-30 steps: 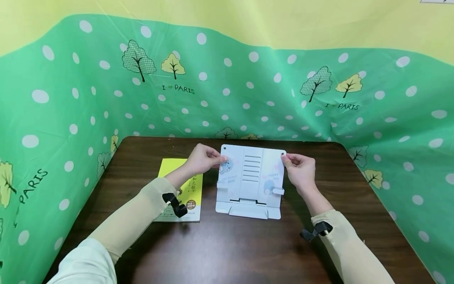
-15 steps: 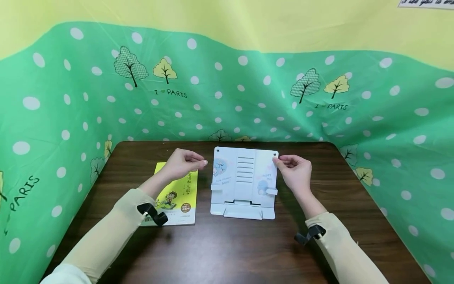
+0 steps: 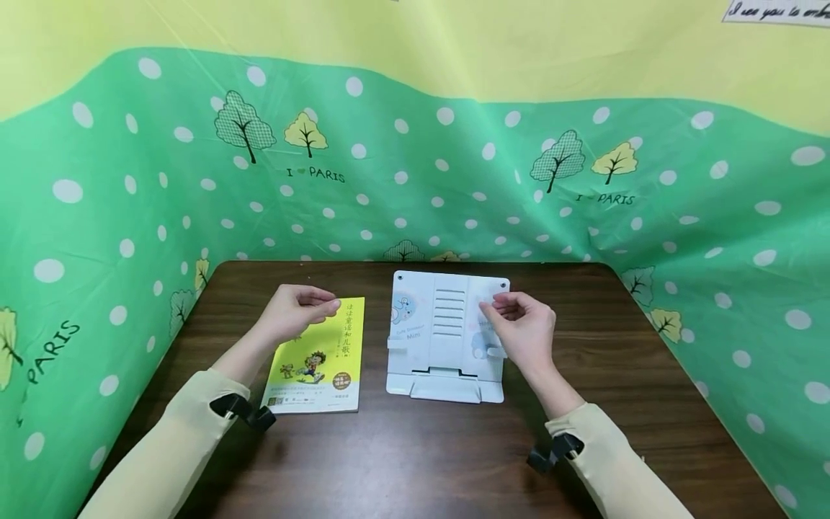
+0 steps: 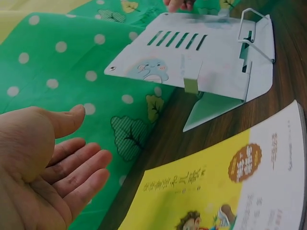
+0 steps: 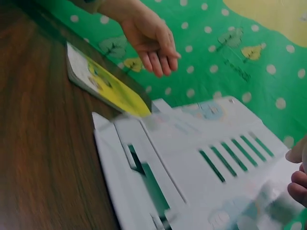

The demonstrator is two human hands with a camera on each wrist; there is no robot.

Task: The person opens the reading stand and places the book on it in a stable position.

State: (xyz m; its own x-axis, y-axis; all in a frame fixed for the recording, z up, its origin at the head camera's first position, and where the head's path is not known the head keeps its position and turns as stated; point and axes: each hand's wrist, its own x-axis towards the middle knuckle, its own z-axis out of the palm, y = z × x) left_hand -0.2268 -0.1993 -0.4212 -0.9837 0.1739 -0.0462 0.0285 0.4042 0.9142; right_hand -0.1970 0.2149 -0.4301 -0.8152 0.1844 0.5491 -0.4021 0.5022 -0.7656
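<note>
A white book stand (image 3: 449, 353) with slots down its middle and pale blue cartoon prints stands tilted back on the table. To its left lies a yellow and white children's book (image 3: 327, 364), cover up. My left hand (image 3: 300, 313) hovers over the book's upper left part, fingers loosely bent and nothing in them. In the left wrist view the palm of that left hand (image 4: 53, 167) faces up, apart from the book. My right hand (image 3: 524, 331) overlaps the stand's right side in the head view, thumb and fingers relaxed and holding nothing. A wire prop (image 4: 256, 36) shows behind the stand.
The dark wooden table (image 3: 402, 461) runs back to a green and yellow curtain (image 3: 402, 144) with dots and trees, which also encloses both sides. Black straps with cameras (image 3: 243, 411) sit on both wrists.
My left hand has let go of the stand's upper left edge and moved left over the book. My right hand has released the upper right corner and shifted slightly inward and down.
</note>
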